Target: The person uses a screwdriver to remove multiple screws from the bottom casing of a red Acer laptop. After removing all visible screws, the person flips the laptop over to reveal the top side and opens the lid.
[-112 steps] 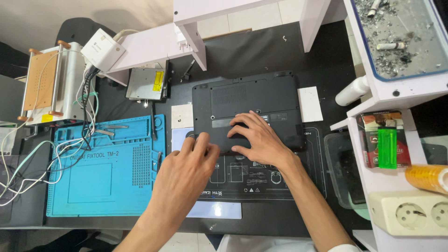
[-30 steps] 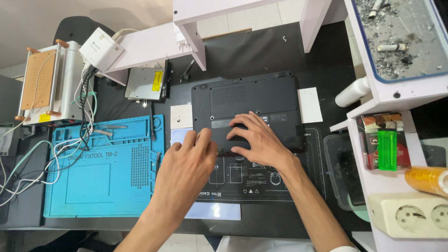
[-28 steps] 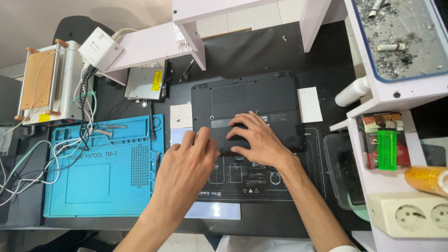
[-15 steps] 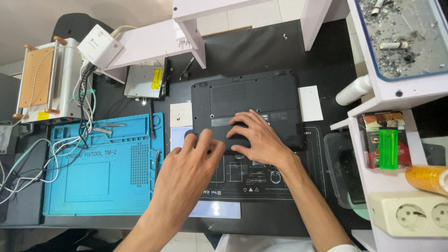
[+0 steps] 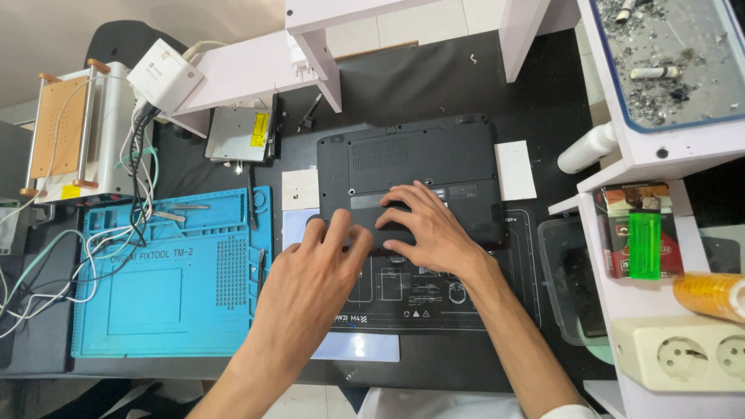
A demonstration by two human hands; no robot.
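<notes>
A black laptop [image 5: 411, 159] lies upside down on a dark work mat [image 5: 434, 306] in the middle of the bench. My left hand [image 5: 314, 271] rests flat with spread fingers on the laptop's near left edge. Beside it, my right hand [image 5: 427, 229] presses on the long battery strip along the near edge, fingers curled over it. Neither hand lifts anything.
A blue silicone repair mat [image 5: 171, 279] with small tools lies to the left, with white and green cables [image 5: 46, 264] over it. An optical drive [image 5: 237, 136] sits behind it. White shelves [image 5: 652, 147] on the right hold a green lighter [image 5: 642, 244], tape and a socket strip [image 5: 683, 357].
Both hands stay on the laptop's near edge; the left fingers have shifted slightly. The view has barely moved.
</notes>
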